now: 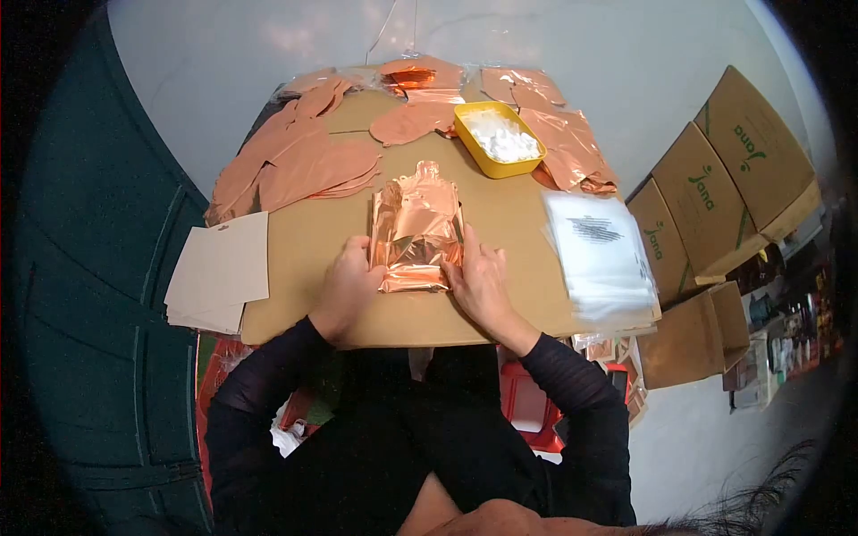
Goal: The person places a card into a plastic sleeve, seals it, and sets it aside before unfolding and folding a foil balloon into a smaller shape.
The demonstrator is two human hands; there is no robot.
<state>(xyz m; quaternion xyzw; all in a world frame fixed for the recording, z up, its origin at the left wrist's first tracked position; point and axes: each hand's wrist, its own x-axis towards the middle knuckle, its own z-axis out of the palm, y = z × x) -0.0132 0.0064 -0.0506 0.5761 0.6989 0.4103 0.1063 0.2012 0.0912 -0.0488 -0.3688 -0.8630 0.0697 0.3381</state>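
Observation:
A folded copper-coloured foil balloon (418, 219) lies flat on the brown tabletop in front of me, its narrow tab pointing away. My left hand (349, 284) grips its left edge, the thumb on top; this hand is slightly blurred. Along the lower right edge, my right hand (483, 279) holds the foil with its thumb pressed on the near corner. The undersides of the fingers are hidden. Beyond the folded piece are more flat copper foil balloons (322, 165), spread in overlapping piles along the left, back and right of the table.
A yellow tub (500, 168) of white bits stands at the back right. White cards (219, 272) lie at the left edge, clear printed plastic bags (599, 259) at the right. Cardboard boxes (706, 196) are stacked beside the table's right side. The table (402, 332) ends just before my lap.

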